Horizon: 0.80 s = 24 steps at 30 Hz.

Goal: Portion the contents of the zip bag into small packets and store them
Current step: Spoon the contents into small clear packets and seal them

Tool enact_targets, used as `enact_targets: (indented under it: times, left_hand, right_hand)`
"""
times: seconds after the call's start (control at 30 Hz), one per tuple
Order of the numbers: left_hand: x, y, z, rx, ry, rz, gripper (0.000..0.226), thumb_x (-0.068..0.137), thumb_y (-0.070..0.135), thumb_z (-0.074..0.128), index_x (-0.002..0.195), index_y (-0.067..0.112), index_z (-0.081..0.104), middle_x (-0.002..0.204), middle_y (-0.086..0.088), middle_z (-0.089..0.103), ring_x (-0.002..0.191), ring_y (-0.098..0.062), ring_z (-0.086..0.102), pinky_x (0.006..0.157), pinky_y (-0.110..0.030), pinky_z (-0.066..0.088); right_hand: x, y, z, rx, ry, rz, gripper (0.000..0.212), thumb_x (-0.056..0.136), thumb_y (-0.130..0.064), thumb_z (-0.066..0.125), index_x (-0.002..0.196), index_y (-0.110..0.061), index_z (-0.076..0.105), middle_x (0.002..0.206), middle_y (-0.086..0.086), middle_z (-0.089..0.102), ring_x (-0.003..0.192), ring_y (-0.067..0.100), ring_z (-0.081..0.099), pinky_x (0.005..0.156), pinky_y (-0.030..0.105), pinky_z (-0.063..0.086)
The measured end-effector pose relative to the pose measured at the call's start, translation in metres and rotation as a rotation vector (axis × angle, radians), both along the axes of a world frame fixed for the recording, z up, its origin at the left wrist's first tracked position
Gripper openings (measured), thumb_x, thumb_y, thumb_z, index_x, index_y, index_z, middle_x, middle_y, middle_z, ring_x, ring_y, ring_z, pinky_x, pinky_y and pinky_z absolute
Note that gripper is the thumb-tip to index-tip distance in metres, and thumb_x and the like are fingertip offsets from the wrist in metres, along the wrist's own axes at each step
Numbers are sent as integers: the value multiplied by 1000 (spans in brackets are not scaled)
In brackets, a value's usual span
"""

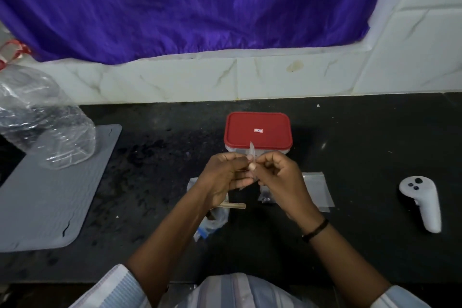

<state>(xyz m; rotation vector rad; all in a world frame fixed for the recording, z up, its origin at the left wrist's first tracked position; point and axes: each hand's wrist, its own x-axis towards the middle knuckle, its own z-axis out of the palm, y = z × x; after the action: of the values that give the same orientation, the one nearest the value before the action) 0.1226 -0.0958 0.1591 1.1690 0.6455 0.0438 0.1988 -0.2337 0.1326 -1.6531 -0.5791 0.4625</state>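
Note:
My left hand (pixel 226 177) and my right hand (pixel 280 177) meet above the black counter, both pinching a small clear packet (pixel 252 152) whose top pokes up between the fingertips. Just behind them stands a plastic box with a shut red lid (pixel 257 131). Under my left wrist lies the crumpled zip bag (pixel 213 222) with a blue strip, and a wooden stick (pixel 233 205) pokes out beside it. A small packet with dark contents (pixel 265 196) lies under my right hand, next to flat empty packets (pixel 318 190).
A grey ribbed mat (pixel 50 195) covers the counter's left side, with a large crumpled clear plastic bottle (pixel 42 117) on it. A white handheld controller (pixel 422 200) lies at the right. White tiled wall and a purple cloth (pixel 187 2) rise behind the counter.

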Motion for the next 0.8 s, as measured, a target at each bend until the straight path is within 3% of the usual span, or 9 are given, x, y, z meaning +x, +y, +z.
enact_targets:
  times: [0.13, 0.4, 0.47, 0.53, 0.63, 0.73, 0.8]
  left_hand:
    - [-17, 14, 1, 9, 14, 26, 11, 94, 11, 65, 94, 2, 72, 77, -13, 72, 69, -17, 71, 62, -25, 59]
    - [-41, 32, -1, 61, 6, 60, 12, 92, 16, 69, 86, 5, 70, 76, -8, 71, 71, -18, 70, 61, -25, 57]
    - [-44, 34, -1, 240, 53, 115, 16, 92, 12, 67, 79, 3, 67, 68, -6, 68, 66, -19, 68, 60, -29, 59]
    - [-46, 34, 1, 572, 158, 175, 19, 87, 15, 66, 71, 3, 65, 60, -4, 68, 60, -21, 68, 61, -36, 62]
    - [-52, 31, 13, 1001, 249, 175, 18, 80, 26, 65, 65, 15, 64, 57, 1, 67, 56, -15, 67, 59, -29, 56]
    - [-57, 32, 22, 1098, 255, 120, 18, 80, 30, 66, 65, 20, 63, 60, 6, 64, 57, -5, 60, 54, -23, 42]
    - [-59, 36, 23, 1107, 262, 74, 20, 81, 32, 66, 64, 22, 62, 58, 8, 63, 56, -4, 60, 56, -25, 45]
  right_hand:
    - [-10, 21, 2, -48, 28, 8, 12, 83, -21, 76, 89, -18, 66, 83, 4, 70, 79, 22, 69, 70, 39, 60]
    - [-28, 46, 5, -93, 88, 2, 8, 92, -7, 59, 88, -11, 64, 81, 6, 70, 75, 19, 68, 64, 28, 58]
    - [-30, 48, 6, -136, 12, -42, 10, 92, -9, 57, 86, -15, 60, 79, 5, 67, 73, 21, 67, 63, 33, 59]
    - [-30, 48, 4, -248, -256, -37, 13, 92, -9, 55, 87, -20, 49, 76, 1, 59, 68, 18, 62, 59, 38, 56]
    - [-36, 53, 11, -454, -623, 106, 14, 93, -8, 51, 84, -19, 47, 77, -3, 52, 67, 14, 53, 58, 40, 51]
    - [-43, 59, 22, -553, -645, 234, 19, 96, -15, 49, 80, -20, 56, 81, -3, 56, 71, 14, 56, 62, 37, 51]
    - [-44, 62, 28, -509, -525, 253, 23, 96, -19, 47, 76, -19, 58, 71, -1, 58, 65, 15, 57, 58, 40, 49]
